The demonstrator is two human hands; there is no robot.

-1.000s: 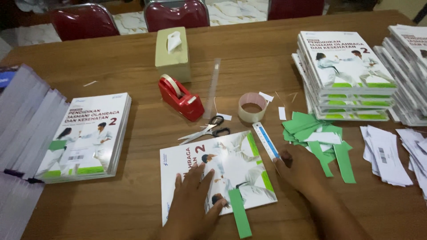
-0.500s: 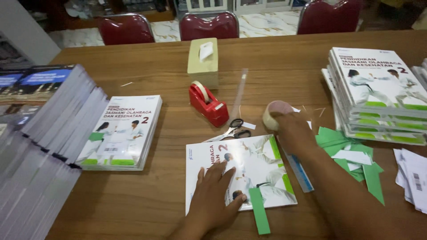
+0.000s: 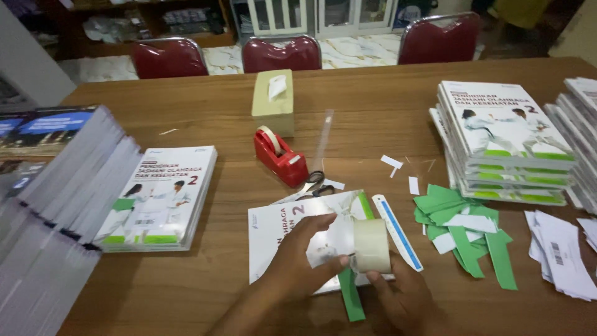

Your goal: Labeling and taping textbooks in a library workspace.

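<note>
Roll of clear wide tape (image 3: 371,245): held over the white paperback book (image 3: 283,233).
Left hand (image 3: 305,252): fingers pinching the tape's edge.
Right hand (image 3: 404,298): clamped under it.

red tape dispenser (image 3: 281,158), scissors (image 3: 313,185), tissue box (image 3: 273,102), green paper strips (image 3: 463,227)

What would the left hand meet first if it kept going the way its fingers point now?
The left hand points up and to the right, fingers already at the clear tape roll. Past that, probably the white-and-blue ruler lying beside the book, though depth is unclear.
</note>
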